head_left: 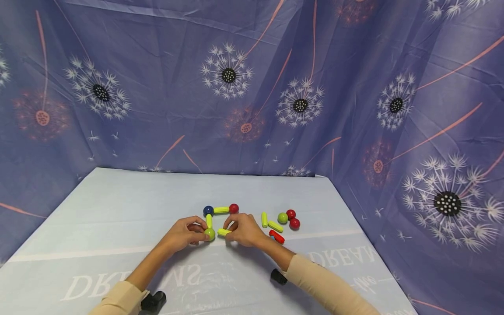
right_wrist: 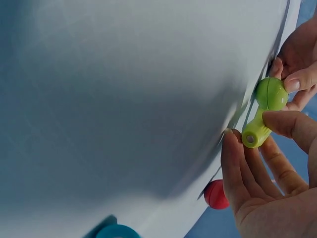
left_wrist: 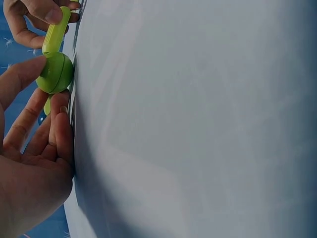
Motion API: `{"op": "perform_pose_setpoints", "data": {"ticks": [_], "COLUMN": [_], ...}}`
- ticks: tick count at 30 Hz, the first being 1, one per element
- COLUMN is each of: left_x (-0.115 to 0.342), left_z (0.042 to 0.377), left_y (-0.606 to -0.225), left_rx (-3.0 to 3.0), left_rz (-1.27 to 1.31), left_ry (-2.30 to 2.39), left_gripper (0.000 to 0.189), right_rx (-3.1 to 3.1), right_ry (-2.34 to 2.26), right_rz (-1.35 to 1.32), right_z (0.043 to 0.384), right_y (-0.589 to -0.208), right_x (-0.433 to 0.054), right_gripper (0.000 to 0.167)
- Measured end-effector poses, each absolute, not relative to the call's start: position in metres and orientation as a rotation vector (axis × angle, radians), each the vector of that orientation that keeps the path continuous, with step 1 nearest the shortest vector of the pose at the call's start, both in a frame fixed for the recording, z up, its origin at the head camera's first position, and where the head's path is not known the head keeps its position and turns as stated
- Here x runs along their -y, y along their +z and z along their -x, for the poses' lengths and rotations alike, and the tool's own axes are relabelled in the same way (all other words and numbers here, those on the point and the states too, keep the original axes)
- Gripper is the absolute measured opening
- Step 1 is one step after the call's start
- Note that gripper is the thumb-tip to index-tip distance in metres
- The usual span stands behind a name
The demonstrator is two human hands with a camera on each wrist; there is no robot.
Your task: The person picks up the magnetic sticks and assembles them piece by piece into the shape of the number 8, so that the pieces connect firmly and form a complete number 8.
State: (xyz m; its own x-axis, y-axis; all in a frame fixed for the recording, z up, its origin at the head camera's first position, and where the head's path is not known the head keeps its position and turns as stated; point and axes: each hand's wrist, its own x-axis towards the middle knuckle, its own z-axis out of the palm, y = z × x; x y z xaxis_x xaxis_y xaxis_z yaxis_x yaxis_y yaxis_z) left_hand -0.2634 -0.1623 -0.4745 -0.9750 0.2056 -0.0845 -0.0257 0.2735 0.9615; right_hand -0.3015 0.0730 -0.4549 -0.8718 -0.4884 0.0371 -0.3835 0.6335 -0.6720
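My left hand [head_left: 183, 236] pinches a green ball [head_left: 210, 235] between thumb and fingers, low over the table. From that ball a yellow-green rod [head_left: 209, 220] runs back to a dark blue ball [head_left: 208, 211]. A second rod [head_left: 222, 210] continues right to a red ball [head_left: 234, 208], forming a bent chain. My right hand [head_left: 245, 230] holds a loose yellow-green rod [head_left: 223, 232] by thumb and fingers, one end pointing at the green ball. In the right wrist view this rod [right_wrist: 256, 130] shows a silver spot in its near end, and its far end is right at the green ball [right_wrist: 271, 94].
Right of my right hand lie two more yellow-green rods [head_left: 275, 226], a green ball [head_left: 282, 218], two red balls [head_left: 294, 223] and a red piece [head_left: 277, 236] with a bit of blue. A patterned blue curtain [head_left: 165, 87] hangs behind the white table [head_left: 118, 197].
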Motion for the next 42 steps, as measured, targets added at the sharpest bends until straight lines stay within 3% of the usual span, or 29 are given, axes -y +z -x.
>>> {"op": "perform_pose_setpoints", "data": {"ticks": [42], "left_x": [0.1594], "left_z": [0.2612], "left_y": [-0.4742], "left_rx": [-2.372], "left_rz": [-0.129], "left_ry": [1.818], "left_gripper": [0.034], "right_rx": [-2.701], "right_ry": [-1.091], "right_rz": [0.81], "right_z": [0.3079], "right_y": [-0.4583], "right_x": [-0.0678], "right_gripper": [0.02]}}
